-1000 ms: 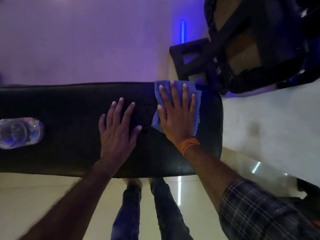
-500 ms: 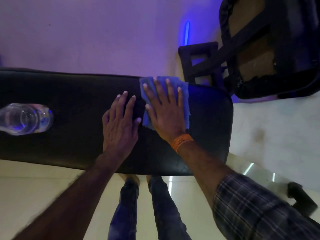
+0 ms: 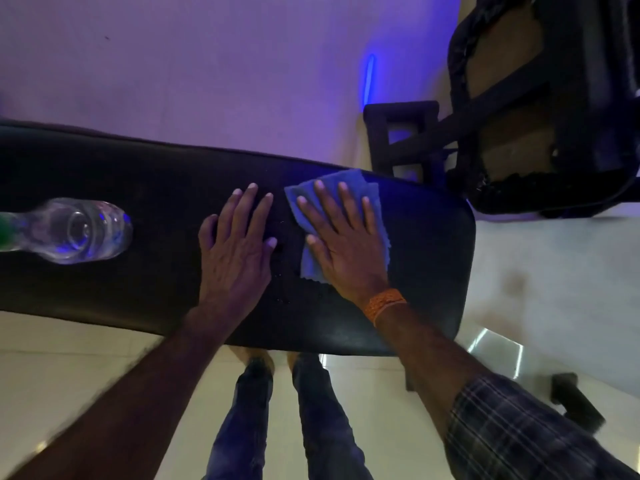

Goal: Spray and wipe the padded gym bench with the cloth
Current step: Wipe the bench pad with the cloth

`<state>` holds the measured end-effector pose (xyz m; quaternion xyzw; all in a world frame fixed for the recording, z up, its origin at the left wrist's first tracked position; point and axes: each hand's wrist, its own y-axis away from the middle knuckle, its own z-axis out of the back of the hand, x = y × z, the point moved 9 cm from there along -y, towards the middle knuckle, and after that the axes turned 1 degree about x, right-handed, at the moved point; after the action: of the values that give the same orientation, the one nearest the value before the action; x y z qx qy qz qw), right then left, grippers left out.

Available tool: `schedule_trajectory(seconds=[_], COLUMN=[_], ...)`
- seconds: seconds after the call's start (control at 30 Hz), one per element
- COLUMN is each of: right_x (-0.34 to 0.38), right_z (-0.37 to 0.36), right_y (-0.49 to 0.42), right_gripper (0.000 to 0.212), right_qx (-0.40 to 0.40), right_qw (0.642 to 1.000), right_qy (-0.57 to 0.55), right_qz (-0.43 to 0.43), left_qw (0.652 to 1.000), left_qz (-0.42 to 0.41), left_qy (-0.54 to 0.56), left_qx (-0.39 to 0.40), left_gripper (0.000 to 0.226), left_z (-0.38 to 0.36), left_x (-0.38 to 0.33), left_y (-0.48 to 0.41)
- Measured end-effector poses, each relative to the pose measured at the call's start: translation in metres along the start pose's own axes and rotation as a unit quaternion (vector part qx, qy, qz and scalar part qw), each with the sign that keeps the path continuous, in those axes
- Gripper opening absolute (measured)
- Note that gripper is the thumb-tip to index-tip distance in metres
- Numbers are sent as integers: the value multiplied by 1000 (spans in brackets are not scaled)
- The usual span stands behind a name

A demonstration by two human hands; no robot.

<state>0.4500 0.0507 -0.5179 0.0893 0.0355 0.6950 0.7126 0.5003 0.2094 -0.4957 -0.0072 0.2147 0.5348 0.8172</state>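
Note:
A black padded bench [image 3: 429, 258] runs from the left edge to the right of centre. My right hand [image 3: 343, 244] lies flat, fingers spread, pressing a blue cloth [image 3: 375, 209] onto the pad near its right end. Just left of the cloth, my left hand [image 3: 237, 251] rests palm down on the bare pad, holding nothing. Small droplets glisten on the pad between and below the hands. A clear plastic bottle [image 3: 69, 230] lies on the bench at the far left.
Dark gym equipment [image 3: 540, 109] with a black frame stands beyond the bench's right end. A small dark object [image 3: 575, 403] lies on the pale tiled floor at the lower right. My legs [image 3: 277, 417] stand against the bench's near edge.
My right hand slid the cloth leftwards along the pad until it lay next to my left hand. The view shifted, so the bench looks tilted. My left hand stayed planted.

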Motion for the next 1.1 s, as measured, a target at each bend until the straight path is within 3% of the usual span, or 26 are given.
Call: schedule_trajectory(seconds=[0.17, 0.27, 0.37, 0.47, 0.57, 0.67, 0.73, 0.9, 1.03, 1.1], right_x=[-11, 30, 9, -30, -17, 17, 2, -26, 10, -18], right_z=[12, 6, -1, 6, 4, -11, -14, -7, -25, -21], right_y=[-36, -36, 9, 0, -8, 54, 79, 45, 112, 114], right_gripper=[56, 57, 55, 56, 56, 56, 55, 57, 57, 56], right_qx=[-45, -30, 25, 14, -15, 20, 40, -32, 9, 11], right_qw=[991, 999, 1000, 998, 990, 999, 999, 983, 997, 995], right_qy=[-16, -14, 0, 8, -7, 7, 2, -25, -15, -9], right_qz=[-126, -39, 11, -62, -137, -35, -2, -180, -76, -96], left_qw=[1000, 999, 1000, 1000, 999, 999, 999, 996, 997, 995], left_qz=[3, -5, 0, -15, -23, -25, -43, -76, -65, -87], left_qy=[-3, 4, 12, -2, -15, -11, -17, -36, -38, -51], left_qx=[-23, -38, -25, -15, -24, -25, -13, -11, 6, 18], left_gripper=[60, 59, 62, 63, 63, 63, 63, 63, 63, 63], left_z=[2, 2, 4, -3, -10, -12, -15, -30, -35, -40], left_x=[11, 13, 12, 7, 6, 1, -6, -19, -27, -34], left_y=[3, 6, 9, 15, 23, 30, 38, 61, 66, 72])
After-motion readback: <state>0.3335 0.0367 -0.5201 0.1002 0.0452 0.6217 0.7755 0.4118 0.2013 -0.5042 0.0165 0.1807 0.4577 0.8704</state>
